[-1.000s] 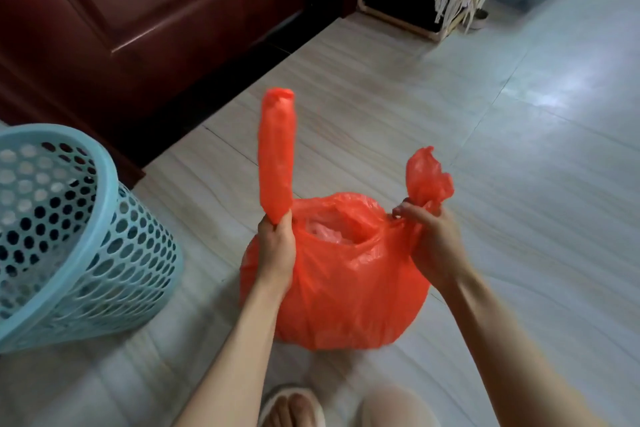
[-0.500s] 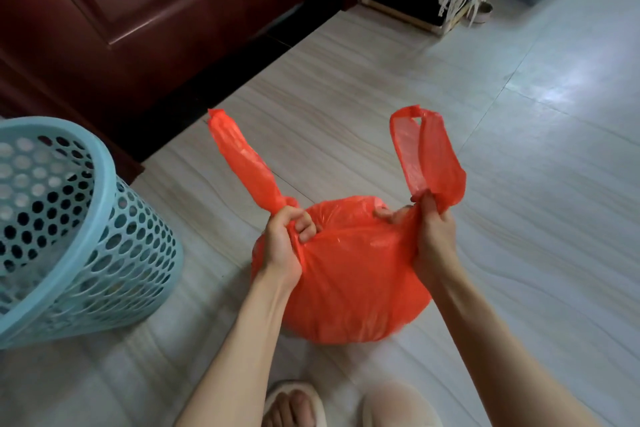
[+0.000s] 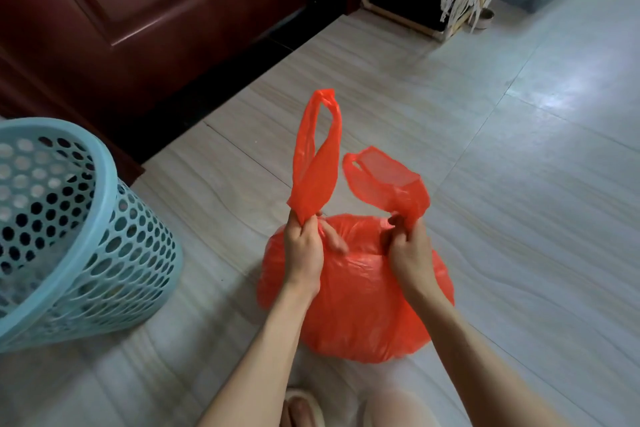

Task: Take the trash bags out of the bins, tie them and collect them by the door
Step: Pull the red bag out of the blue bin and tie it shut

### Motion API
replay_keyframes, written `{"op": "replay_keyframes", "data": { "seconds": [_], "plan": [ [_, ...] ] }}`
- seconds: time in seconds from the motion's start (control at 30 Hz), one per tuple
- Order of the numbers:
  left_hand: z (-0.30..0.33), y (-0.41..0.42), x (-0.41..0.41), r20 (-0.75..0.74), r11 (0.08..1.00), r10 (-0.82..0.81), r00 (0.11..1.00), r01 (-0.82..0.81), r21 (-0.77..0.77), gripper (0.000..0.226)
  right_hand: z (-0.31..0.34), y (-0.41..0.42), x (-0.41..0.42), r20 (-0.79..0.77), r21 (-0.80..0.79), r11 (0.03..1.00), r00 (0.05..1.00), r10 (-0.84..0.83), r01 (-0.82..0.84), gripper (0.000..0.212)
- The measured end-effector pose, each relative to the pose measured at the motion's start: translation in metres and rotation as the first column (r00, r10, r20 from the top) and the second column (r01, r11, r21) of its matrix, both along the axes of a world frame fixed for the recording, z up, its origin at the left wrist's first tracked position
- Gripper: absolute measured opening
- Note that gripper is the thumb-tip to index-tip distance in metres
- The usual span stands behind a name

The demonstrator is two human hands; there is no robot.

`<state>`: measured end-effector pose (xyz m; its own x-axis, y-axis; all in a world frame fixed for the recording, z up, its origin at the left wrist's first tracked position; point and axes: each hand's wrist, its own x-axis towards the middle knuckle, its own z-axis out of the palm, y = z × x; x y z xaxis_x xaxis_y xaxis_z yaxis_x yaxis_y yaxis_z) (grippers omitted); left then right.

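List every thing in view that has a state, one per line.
Red bag: on the floor, out of the bin, handles untied.
Left hand: grips the upright handle loop.
Right hand: grips the drooping handle loop.
Blue bin: tilted, unlined.
Door: shut.

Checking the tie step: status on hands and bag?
Left hand grips left handle; right hand grips right handle. Red bag on floor, not knotted. Nothing in the way.

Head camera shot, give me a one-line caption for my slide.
Left hand and right hand each grip a handle of the orange trash bag on the floor beside the blue bin.
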<state>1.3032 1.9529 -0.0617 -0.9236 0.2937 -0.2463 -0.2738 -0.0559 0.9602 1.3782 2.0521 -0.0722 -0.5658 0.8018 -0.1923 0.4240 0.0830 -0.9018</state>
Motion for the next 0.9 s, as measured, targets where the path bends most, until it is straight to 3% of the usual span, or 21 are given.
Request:
{"op": "replay_keyframes", "data": {
  "seconds": [0.1,0.2,0.3,0.37,0.43,0.53,0.6,0.67,0.77,0.83,0.9],
  "plan": [
    [-0.008,-0.002,0.002,0.106,0.999,-0.037,0.994,0.037,-0.004,0.03,0.005,-0.001,0.001,-0.168,-0.142,0.987,0.981,-0.1,0.077,0.02],
    [-0.008,-0.003,-0.003,0.188,0.996,-0.066,0.98,0.077,-0.048,0.035,0.024,-0.008,-0.004,-0.389,-0.308,0.948,0.919,-0.054,-0.075,0.02],
    [-0.003,-0.004,-0.008,0.257,0.993,-0.052,0.965,0.078,-0.09,0.035,0.031,-0.011,-0.009,-0.437,-0.331,0.931,0.899,-0.005,-0.155,0.023],
    [-0.001,-0.007,-0.008,0.341,0.99,-0.062,0.938,0.1,-0.096,0.036,0.031,-0.012,-0.008,-0.414,-0.286,0.944,0.909,0.036,-0.167,0.025],
    [-0.001,-0.006,-0.007,0.39,0.978,-0.123,0.913,0.177,-0.106,0.037,0.028,-0.014,-0.006,-0.404,-0.142,0.976,0.91,0.095,-0.166,0.024],
    [0.004,-0.001,-0.009,0.375,0.942,-0.211,0.903,0.29,-0.17,0.032,0.032,-0.015,-0.007,-0.407,0.065,0.977,0.888,0.213,-0.204,0.026],
    [0.008,-0.001,-0.011,0.381,0.92,-0.228,0.896,0.326,-0.218,0.028,0.037,-0.014,-0.01,-0.413,0.072,0.963,0.871,0.267,-0.261,0.027],
    [0.009,-0.002,-0.014,0.432,0.915,-0.244,0.868,0.354,-0.193,0.024,0.039,-0.012,-0.012,-0.46,-0.139,0.946,0.865,0.2,-0.292,0.024],
    [0.004,-0.008,-0.02,0.541,0.974,-0.179,0.822,0.227,-0.022,0.022,0.033,-0.01,-0.008,-0.458,-0.568,0.783,0.888,-0.044,-0.254,0.026],
    [-0.002,-0.013,-0.02,0.64,0.99,-0.124,0.759,0.055,0.127,0.02,0.024,-0.007,-0.002,-0.403,-0.653,0.732,0.907,-0.119,-0.194,0.027],
    [-0.006,-0.018,-0.017,0.685,0.957,-0.136,0.716,-0.084,0.278,0.017,0.015,-0.003,0.003,-0.351,-0.657,0.741,0.926,-0.136,-0.141,0.023]
  ]
}}
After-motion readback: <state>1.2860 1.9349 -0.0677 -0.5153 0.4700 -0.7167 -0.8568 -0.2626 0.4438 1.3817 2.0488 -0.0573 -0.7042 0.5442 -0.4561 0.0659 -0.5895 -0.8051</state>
